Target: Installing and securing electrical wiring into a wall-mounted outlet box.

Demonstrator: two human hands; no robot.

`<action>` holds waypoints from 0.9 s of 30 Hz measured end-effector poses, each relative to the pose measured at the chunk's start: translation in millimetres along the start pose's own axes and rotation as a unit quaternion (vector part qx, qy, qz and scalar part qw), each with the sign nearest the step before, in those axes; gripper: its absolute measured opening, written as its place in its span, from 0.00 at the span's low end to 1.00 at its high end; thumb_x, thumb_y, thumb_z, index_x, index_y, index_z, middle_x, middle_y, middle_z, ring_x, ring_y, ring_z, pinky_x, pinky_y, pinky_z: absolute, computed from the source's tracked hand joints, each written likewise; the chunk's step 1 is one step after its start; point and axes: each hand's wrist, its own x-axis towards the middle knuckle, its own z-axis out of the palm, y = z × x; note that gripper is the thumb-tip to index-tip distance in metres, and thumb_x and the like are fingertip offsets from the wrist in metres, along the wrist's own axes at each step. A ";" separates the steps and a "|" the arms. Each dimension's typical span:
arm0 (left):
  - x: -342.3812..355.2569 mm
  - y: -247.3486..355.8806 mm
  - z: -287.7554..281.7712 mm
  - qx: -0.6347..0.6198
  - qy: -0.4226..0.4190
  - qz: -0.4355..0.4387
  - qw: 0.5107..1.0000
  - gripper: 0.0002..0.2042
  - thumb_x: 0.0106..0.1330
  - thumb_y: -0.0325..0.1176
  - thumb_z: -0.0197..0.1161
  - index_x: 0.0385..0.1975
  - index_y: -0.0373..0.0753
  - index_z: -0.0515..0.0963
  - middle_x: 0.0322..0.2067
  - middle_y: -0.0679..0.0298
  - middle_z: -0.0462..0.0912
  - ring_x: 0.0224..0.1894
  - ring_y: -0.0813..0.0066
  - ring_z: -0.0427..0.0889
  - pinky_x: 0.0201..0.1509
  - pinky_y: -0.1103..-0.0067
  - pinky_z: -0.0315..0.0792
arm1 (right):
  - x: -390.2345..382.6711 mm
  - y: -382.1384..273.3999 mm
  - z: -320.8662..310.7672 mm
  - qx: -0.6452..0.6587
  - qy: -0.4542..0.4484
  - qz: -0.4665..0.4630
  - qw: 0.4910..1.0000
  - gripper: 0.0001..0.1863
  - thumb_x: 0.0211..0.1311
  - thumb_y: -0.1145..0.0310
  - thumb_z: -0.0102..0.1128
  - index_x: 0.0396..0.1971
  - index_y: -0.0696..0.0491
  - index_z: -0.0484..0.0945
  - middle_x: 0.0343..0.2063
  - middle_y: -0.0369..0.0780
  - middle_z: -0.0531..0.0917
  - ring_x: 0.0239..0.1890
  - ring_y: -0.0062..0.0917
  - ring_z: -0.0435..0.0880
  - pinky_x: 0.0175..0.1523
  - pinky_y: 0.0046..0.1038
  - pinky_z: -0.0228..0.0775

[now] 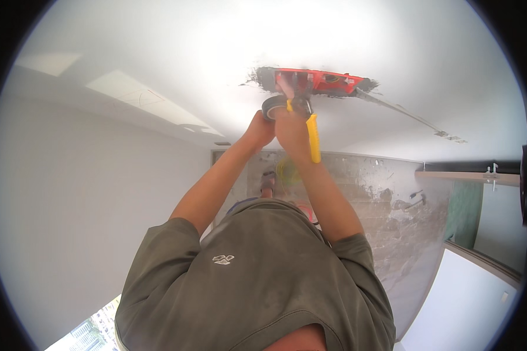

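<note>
A red recessed box with dark, ragged edges is set in the white surface ahead of me. Just below it, my left hand is closed at a roll of black tape. Beside it, my right hand grips pliers with yellow handles, their dark head up near the box. Both hands are raised close together, and their fingertips are partly hidden behind the tape and tool.
A long pale strip runs from the box to the right. A patchy concrete floor lies below, with tangled green wire and small tools. A framed opening is at right, a plain wall at left.
</note>
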 end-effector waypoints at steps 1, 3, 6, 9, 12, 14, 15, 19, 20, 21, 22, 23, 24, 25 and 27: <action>0.8 -2.4 -0.8 -0.019 0.000 0.008 1.000 0.16 0.66 0.28 0.57 0.53 0.40 0.70 0.50 0.65 0.76 0.50 0.79 0.75 0.50 0.77 0.71 | -0.5 -14.7 -1.6 0.070 -0.023 0.092 0.993 0.28 0.50 0.77 0.51 0.56 0.55 0.72 0.53 0.44 0.77 0.54 0.32 0.74 0.61 0.29 0.62; 1.0 -0.6 0.3 -0.023 -0.008 0.018 1.000 0.16 0.66 0.28 0.57 0.53 0.40 0.70 0.49 0.65 0.76 0.50 0.79 0.74 0.50 0.77 0.71 | 0.5 -13.0 -1.8 0.043 -0.019 0.094 0.994 0.28 0.49 0.77 0.50 0.56 0.55 0.72 0.52 0.44 0.78 0.53 0.32 0.74 0.60 0.29 0.62; -1.2 6.4 2.9 -0.032 -0.028 0.040 0.998 0.15 0.66 0.28 0.57 0.53 0.41 0.70 0.50 0.66 0.76 0.51 0.79 0.74 0.51 0.77 0.71 | 1.1 -7.8 -0.5 0.062 -0.001 0.101 0.993 0.28 0.49 0.77 0.50 0.56 0.54 0.73 0.51 0.43 0.79 0.52 0.32 0.75 0.59 0.29 0.63; -0.1 7.2 8.4 -0.040 -0.044 0.085 0.995 0.14 0.67 0.28 0.56 0.52 0.41 0.69 0.50 0.66 0.75 0.52 0.79 0.73 0.52 0.77 0.70 | -7.0 12.4 10.7 0.027 0.009 0.078 0.997 0.28 0.49 0.77 0.51 0.55 0.54 0.73 0.51 0.43 0.77 0.53 0.34 0.74 0.59 0.29 0.63; 13.7 -10.0 6.1 -0.068 -0.071 0.117 0.988 0.14 0.67 0.28 0.56 0.51 0.40 0.70 0.49 0.65 0.75 0.51 0.78 0.74 0.52 0.77 0.70 | -24.6 46.2 32.6 -0.219 -0.006 -0.006 0.976 0.26 0.50 0.77 0.53 0.54 0.54 0.73 0.58 0.44 0.71 0.57 0.37 0.70 0.59 0.30 0.64; 28.3 -37.7 -2.7 -0.122 -0.117 0.113 0.979 0.13 0.66 0.29 0.56 0.50 0.40 0.71 0.49 0.65 0.75 0.50 0.78 0.74 0.52 0.76 0.70 | -29.6 40.4 34.1 -0.299 -0.014 -0.034 0.954 0.26 0.50 0.77 0.54 0.54 0.55 0.73 0.60 0.44 0.69 0.59 0.38 0.69 0.59 0.31 0.64; 32.2 -45.3 -12.0 -0.149 -0.133 0.114 0.973 0.13 0.66 0.29 0.57 0.49 0.40 0.71 0.48 0.65 0.75 0.50 0.78 0.75 0.52 0.76 0.71 | -25.6 19.9 33.3 -0.183 -0.002 -0.046 0.982 0.26 0.50 0.78 0.54 0.53 0.55 0.73 0.62 0.44 0.65 0.60 0.38 0.67 0.59 0.31 0.64; -0.1 -8.1 -12.3 -0.086 -0.086 0.063 0.991 0.09 0.66 0.28 0.58 0.43 0.38 0.77 0.39 0.65 0.81 0.41 0.77 0.79 0.46 0.76 0.74 | -16.8 15.4 13.0 0.167 0.061 0.042 0.983 0.22 0.52 0.81 0.51 0.51 0.57 0.75 0.55 0.42 0.74 0.53 0.29 0.74 0.53 0.26 0.68; -7.2 4.3 -10.9 -0.085 -0.070 0.008 0.994 0.08 0.65 0.28 0.58 0.42 0.37 0.78 0.36 0.65 0.82 0.38 0.77 0.80 0.43 0.76 0.75 | -15.6 16.5 5.0 0.250 0.065 0.129 0.957 0.21 0.54 0.82 0.49 0.50 0.57 0.75 0.51 0.42 0.77 0.49 0.25 0.77 0.51 0.24 0.70; -4.3 4.4 -16.1 -0.099 -0.099 0.025 0.990 0.09 0.66 0.28 0.59 0.43 0.36 0.78 0.35 0.64 0.83 0.32 0.80 0.79 0.40 0.80 0.75 | -12.8 12.6 0.7 0.250 0.059 0.127 0.958 0.21 0.54 0.82 0.49 0.50 0.57 0.75 0.51 0.42 0.77 0.49 0.25 0.77 0.51 0.24 0.70; -9.0 0.4 -17.2 -0.101 -0.095 0.028 0.990 0.09 0.66 0.28 0.59 0.43 0.36 0.78 0.35 0.64 0.83 0.32 0.80 0.79 0.40 0.80 0.75 | -8.3 6.6 -4.7 0.237 0.077 0.118 0.961 0.19 0.56 0.82 0.49 0.48 0.57 0.76 0.46 0.41 0.79 0.45 0.23 0.78 0.48 0.23 0.72; -14.7 9.1 -12.2 -0.122 -0.098 0.023 0.987 0.09 0.66 0.28 0.59 0.44 0.36 0.79 0.34 0.65 0.83 0.31 0.81 0.78 0.39 0.81 0.74 | -1.4 3.7 -13.5 0.222 0.101 0.107 0.964 0.17 0.58 0.83 0.50 0.47 0.57 0.77 0.41 0.40 0.81 0.42 0.21 0.79 0.45 0.22 0.74; -19.6 16.7 -9.6 -0.142 -0.100 0.017 0.985 0.09 0.66 0.28 0.59 0.44 0.36 0.79 0.33 0.65 0.82 0.29 0.81 0.78 0.37 0.81 0.74 | 0.3 1.8 -21.8 0.220 0.102 0.105 0.964 0.17 0.58 0.83 0.50 0.47 0.57 0.77 0.41 0.40 0.81 0.42 0.21 0.79 0.45 0.22 0.74; -19.7 20.5 -8.2 -0.143 -0.103 0.019 0.984 0.09 0.66 0.28 0.59 0.44 0.36 0.79 0.33 0.65 0.82 0.29 0.81 0.78 0.37 0.81 0.74 | -0.3 0.5 -31.4 0.202 0.080 0.104 0.971 0.15 0.59 0.82 0.50 0.46 0.58 0.77 0.38 0.39 0.81 0.40 0.20 0.80 0.43 0.21 0.74; -27.7 23.9 -6.3 -0.231 -0.121 0.031 0.965 0.09 0.67 0.28 0.58 0.45 0.36 0.78 0.32 0.64 0.82 0.28 0.81 0.76 0.35 0.82 0.73 | -16.2 -6.8 -55.3 0.166 0.034 0.080 0.982 0.12 0.60 0.79 0.53 0.43 0.58 0.79 0.32 0.37 0.82 0.35 0.18 0.80 0.41 0.20 0.73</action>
